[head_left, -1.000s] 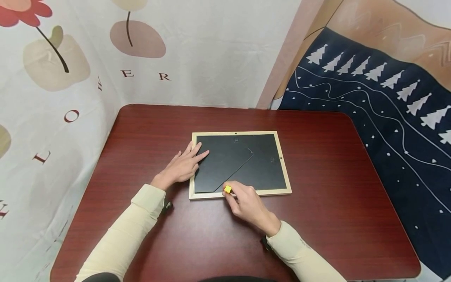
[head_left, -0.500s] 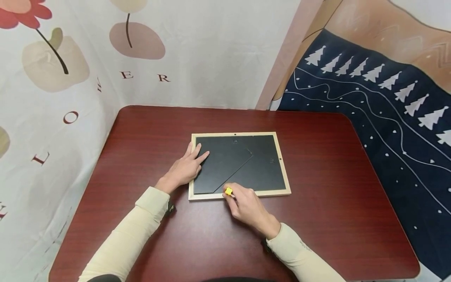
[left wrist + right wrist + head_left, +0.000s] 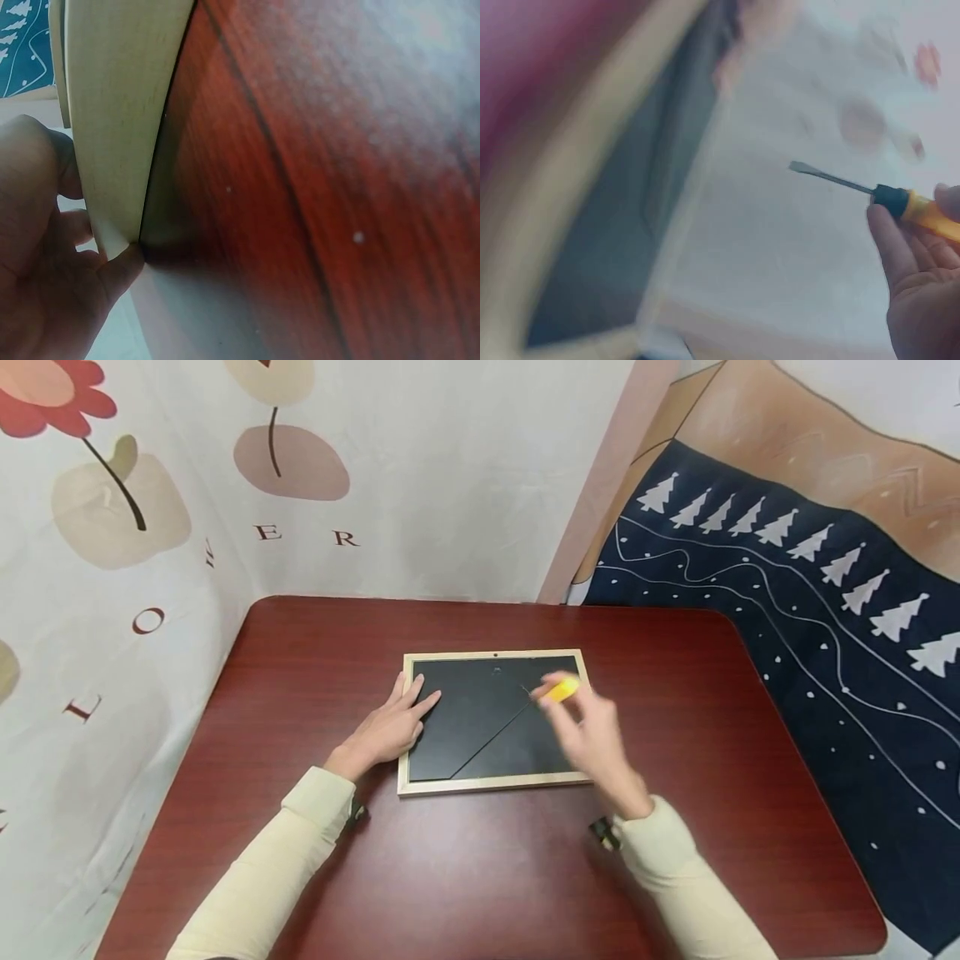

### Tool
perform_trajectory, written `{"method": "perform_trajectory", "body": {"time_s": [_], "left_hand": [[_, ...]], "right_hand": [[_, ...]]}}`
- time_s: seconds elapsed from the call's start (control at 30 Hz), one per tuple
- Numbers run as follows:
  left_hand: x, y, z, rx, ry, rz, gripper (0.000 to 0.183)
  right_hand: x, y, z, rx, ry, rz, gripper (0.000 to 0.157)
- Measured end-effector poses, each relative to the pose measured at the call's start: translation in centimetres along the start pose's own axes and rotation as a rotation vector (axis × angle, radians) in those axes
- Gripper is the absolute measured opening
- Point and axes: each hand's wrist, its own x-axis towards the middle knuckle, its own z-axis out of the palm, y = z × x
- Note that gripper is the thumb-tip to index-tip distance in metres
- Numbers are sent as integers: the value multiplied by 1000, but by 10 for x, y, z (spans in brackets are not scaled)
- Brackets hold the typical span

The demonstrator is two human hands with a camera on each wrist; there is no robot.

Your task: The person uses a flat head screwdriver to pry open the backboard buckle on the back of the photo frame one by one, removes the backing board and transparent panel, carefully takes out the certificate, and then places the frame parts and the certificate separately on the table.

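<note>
A wooden picture frame [image 3: 495,785] lies flat near the middle of the table [image 3: 712,710], with its black backing board [image 3: 480,727] facing upward. The long axis of the frame goes almost exactly from nine to three o'clock. On the board a thin slanted line [image 3: 491,740] goes up from the lower border, towards between one and two o'clock.

The left hand [image 3: 386,729] is not clenched; it rests at the nine o'clock side of the frame, its fingers spread over the border and the edge of the board.

The right hand [image 3: 592,735] is above the three o'clock part of the frame and grasps a flat-blade screwdriver [image 3: 889,199] by its yellow handle [image 3: 562,688]. In the right wrist view the blade points between nine and ten o'clock, and its tip [image 3: 802,166] shows clear of the frame. In the head view the handle is blurred, its long axis leaning towards two o'clock. Whether the right hand touches the board, one cannot tell.

Beyond the table, a pale printed cloth [image 3: 450,502] hangs at twelve o'clock, and a navy cloth [image 3: 802,668] with white trees at two o'clock.
</note>
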Motion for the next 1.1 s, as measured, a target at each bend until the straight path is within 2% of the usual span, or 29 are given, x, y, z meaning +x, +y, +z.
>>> {"method": "perform_trajectory", "body": {"time_s": [0.07,0.13,0.23,0.37,0.53,0.67,0.83,0.97,1.1], "left_hand": [[0,-1,0,3,6,1,54],[0,-1,0,2,1,-2,55],[-1,-1,4,-5,-10,-10,55],[-3,0,6,-19,-5,-21,56],[-3,0,4,-7,3,-17,55],[-4,1,1,-5,1,-4,54],[-4,4,-1,-32,1,-18,51],[-4,6,0,-61,-26,-55,59],[-4,7,0,-70,-52,-89,73]], "right_hand": [[18,6,-25,-73,84,26,28],[31,14,-50,-180,127,60,29],[38,30,-82,-362,138,101,30],[31,65,-115,-598,69,199,36],[4,112,-145,-808,-113,341,42],[-20,141,-160,-864,-243,423,40],[-40,168,-167,-882,-374,493,42],[-50,181,-168,-859,-427,516,45],[-54,187,-167,-824,-439,499,46]]}}
